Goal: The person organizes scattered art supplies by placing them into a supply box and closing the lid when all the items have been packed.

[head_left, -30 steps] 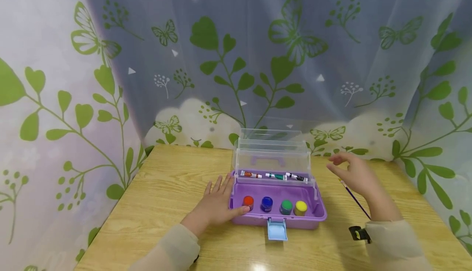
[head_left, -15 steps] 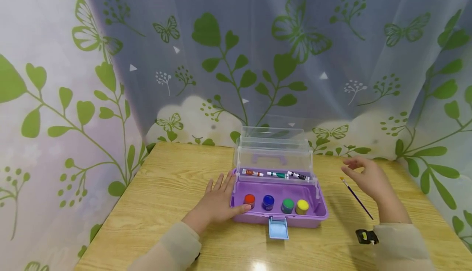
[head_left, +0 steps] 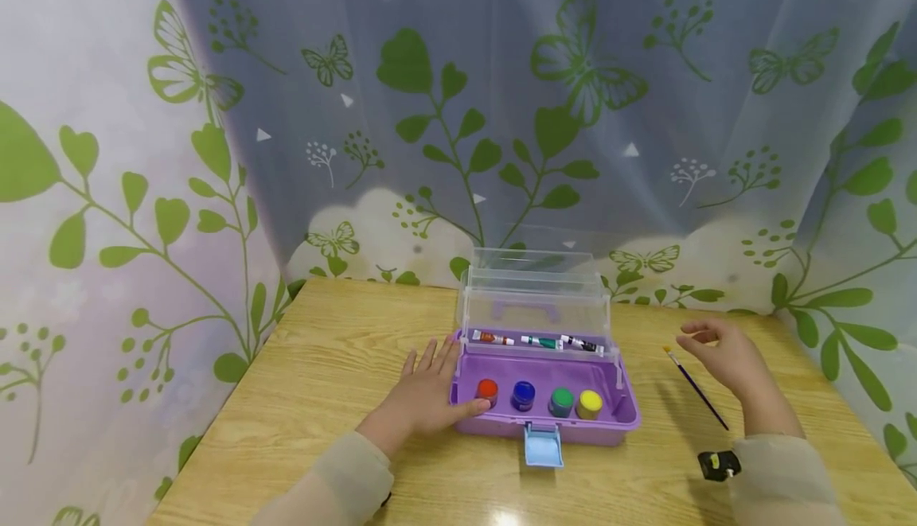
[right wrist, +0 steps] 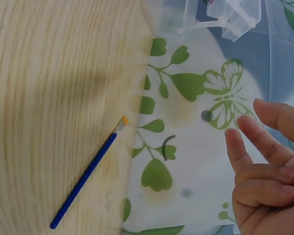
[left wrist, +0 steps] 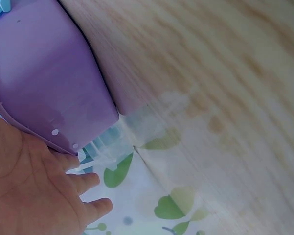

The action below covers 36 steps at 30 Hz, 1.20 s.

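A purple paint box [head_left: 595, 433] stands with its clear lid [head_left: 533, 283] raised. Inside sit a red paint jar [head_left: 488, 390], a blue one [head_left: 523, 395], a green one [head_left: 562, 403] and a yellow one [head_left: 590, 405]. My left hand [head_left: 419, 403] rests against the box's left side, fingers spread, thumb over the front rim by the red jar; its palm [left wrist: 34, 186] faces the wall of the box. To the right lies a paintbrush [head_left: 698, 392] with a dark blue handle. My right hand [head_left: 727, 355] hovers beside its bristle end, fingers loosely bent, holding nothing.
Paint tubes in orange [head_left: 493, 338], green [head_left: 542, 343] and black [head_left: 582, 344] lie in the clear tray behind the jars. A light blue latch [head_left: 544, 448] hangs from the box front. A patterned curtain [head_left: 444, 152] borders the table's back edge.
My right hand has moved to the right, away from the box, and the whole paintbrush now shows beside it. My left hand stays at the box.
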Tool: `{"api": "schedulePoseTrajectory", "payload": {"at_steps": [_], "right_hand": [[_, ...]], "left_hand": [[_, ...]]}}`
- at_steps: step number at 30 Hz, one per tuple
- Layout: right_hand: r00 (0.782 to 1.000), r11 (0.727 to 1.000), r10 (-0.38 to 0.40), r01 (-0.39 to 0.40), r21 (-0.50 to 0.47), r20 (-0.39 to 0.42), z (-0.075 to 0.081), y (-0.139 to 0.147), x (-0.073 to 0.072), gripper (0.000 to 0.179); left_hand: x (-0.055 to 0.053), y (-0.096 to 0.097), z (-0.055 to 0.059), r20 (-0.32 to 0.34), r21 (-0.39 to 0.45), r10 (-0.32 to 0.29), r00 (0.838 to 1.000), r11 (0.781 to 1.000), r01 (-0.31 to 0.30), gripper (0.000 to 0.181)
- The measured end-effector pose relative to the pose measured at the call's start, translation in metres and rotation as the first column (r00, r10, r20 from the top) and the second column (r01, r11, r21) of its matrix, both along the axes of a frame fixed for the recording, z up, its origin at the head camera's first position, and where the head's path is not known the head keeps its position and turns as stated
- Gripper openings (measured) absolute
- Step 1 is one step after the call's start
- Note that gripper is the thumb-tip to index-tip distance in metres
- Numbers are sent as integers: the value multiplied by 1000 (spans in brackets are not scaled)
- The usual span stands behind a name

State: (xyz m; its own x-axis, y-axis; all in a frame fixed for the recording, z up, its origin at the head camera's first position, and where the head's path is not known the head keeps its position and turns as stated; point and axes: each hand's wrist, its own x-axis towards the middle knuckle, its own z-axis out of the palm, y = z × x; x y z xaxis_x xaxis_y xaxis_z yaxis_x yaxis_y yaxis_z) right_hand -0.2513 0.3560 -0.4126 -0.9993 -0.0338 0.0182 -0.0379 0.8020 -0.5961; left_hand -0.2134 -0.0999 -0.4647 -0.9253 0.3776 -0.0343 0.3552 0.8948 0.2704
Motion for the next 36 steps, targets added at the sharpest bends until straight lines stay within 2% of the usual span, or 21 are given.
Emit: {"api": "schedulePoseTrajectory", "payload": {"at_steps": [13, 25, 36], "right_hand": [[991, 1000, -13, 16, -18, 130, -17, 17, -3, 64], [983, 997, -32, 44, -60, 182, -31, 29, -8, 59], [979, 998, -36, 45, -41, 201, -48, 35, -16, 48]], "left_hand": [[1, 1, -1, 12, 8, 5, 1000, 1000, -5, 113], [2, 2, 2, 16, 17, 7, 1000, 1000, -8, 113], [1, 2, 2, 7, 3, 8, 1000, 1000, -8, 115]]}}
